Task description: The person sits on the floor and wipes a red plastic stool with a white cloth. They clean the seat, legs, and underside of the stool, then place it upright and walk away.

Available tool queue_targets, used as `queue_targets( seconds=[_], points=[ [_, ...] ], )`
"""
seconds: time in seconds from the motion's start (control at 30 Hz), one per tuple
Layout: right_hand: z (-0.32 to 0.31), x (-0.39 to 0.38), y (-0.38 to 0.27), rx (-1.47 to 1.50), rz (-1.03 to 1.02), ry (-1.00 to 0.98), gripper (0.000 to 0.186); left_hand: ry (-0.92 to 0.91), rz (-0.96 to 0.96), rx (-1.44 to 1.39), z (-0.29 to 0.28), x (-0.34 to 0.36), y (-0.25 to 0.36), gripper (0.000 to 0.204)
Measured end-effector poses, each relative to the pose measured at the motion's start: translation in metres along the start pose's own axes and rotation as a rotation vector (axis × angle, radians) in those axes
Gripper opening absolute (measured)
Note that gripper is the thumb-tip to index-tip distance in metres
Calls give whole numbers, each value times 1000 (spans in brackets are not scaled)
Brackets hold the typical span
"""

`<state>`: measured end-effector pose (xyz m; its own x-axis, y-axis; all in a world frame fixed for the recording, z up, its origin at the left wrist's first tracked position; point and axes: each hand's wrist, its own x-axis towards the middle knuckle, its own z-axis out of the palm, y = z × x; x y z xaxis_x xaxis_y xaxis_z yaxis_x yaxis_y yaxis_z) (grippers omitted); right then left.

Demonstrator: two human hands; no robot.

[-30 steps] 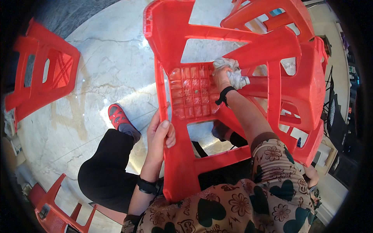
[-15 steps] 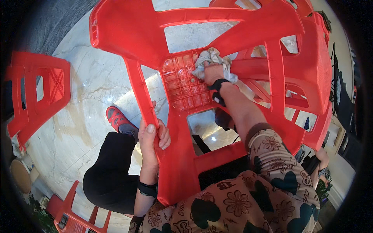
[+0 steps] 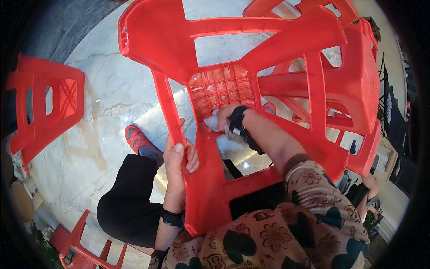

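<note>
A red plastic stool lies tipped over on my lap, its legs toward me and the ribbed underside of its seat facing me. My left hand is closed round a crossbar between two legs on the left. Reaching inside between the legs, my right hand grips a pale cloth and presses it at the near left corner of the ribbed underside. Most of the cloth is hidden by the hand, which is slightly blurred.
More red stools are piled close on the right. Another red stool stands at the left, and a red chair is at the lower left. My foot in a red shoe rests on the pale tiled floor.
My right hand with the cloth has moved from the far right of the ribbed underside to its near left corner. The stool has shifted slightly; my left hand keeps its hold.
</note>
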<state>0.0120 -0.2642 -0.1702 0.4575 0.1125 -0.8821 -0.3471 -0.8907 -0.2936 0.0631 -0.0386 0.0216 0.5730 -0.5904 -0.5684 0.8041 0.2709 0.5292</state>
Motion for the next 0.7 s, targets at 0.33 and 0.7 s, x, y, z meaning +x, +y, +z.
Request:
queue_targets(
  seconds=[0.33, 0.7],
  points=[
    [-69, -24, 1, -285, 112, 698, 54, -20, 0, 12, -4, 0, 0, 69],
    [-83, -16, -1, 288, -124, 142, 49, -77, -5, 88, -6, 2, -1, 69]
  ],
)
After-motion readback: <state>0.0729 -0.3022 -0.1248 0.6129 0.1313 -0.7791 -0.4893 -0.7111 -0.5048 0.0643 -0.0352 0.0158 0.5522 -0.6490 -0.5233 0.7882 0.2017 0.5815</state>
